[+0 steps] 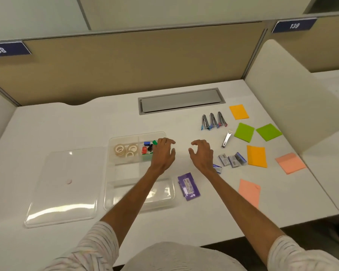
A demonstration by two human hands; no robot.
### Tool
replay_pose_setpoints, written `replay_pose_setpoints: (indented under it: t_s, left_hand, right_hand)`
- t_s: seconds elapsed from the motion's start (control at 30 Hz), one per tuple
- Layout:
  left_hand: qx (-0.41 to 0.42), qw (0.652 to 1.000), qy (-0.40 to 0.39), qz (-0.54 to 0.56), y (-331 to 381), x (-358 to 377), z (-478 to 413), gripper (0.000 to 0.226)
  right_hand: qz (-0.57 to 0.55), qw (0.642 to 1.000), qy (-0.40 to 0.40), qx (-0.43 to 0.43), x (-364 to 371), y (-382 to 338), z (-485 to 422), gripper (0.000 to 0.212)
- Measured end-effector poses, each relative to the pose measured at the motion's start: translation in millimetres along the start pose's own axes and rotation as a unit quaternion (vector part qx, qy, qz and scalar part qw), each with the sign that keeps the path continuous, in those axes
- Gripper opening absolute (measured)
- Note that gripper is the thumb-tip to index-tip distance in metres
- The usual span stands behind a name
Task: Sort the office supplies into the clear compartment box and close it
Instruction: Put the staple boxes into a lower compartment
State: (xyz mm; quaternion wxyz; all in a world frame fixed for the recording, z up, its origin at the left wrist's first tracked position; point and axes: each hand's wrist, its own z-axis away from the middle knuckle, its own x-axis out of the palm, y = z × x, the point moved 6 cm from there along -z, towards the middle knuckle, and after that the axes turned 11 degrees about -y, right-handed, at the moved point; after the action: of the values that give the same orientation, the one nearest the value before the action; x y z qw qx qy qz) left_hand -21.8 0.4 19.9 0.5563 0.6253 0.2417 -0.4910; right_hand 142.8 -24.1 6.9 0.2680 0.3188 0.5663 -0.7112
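1. Both hands empty, fingers loosely curled: left hand (163,153) over clear box (125,192) far-right compartment.
2. Right hand (202,153) nearer staple boxes (232,160), just to its right on table (67,124).
3. Lid (63,184) lies left of box.

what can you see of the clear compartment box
The clear compartment box is see-through plastic with rounded corners, lying open and flat on the white desk. Dividers split it: tape rolls fill the far left cell, small coloured pieces the far right. The left hand hovers over its right side.
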Motion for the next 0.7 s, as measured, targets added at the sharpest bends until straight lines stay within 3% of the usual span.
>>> replay_pose_setpoints:
  t_s: [0.33, 0.57, 0.7]
  left_hand:
    - [0.054, 0.995, -0.089, -0.008, 55.5, 46.5, 4.0, 0.033]
    - [0.061, 0.975, -0.211, -0.024, 88.2, 84.2, 1.1, 0.050]
    - [0.014, 0.971, -0.240, -0.015, 101.6, 103.2, 1.8, 0.067]
  right_hand:
    - [0.015, 0.997, 0.018, 0.079, -25.8, 62.2, 33.0, 0.030]
    - [0.038, 0.988, 0.000, 0.149, -51.5, 104.9, 35.5, 0.045]
    - [0.064, 0.983, -0.021, 0.168, -58.8, 119.7, 30.7, 0.049]
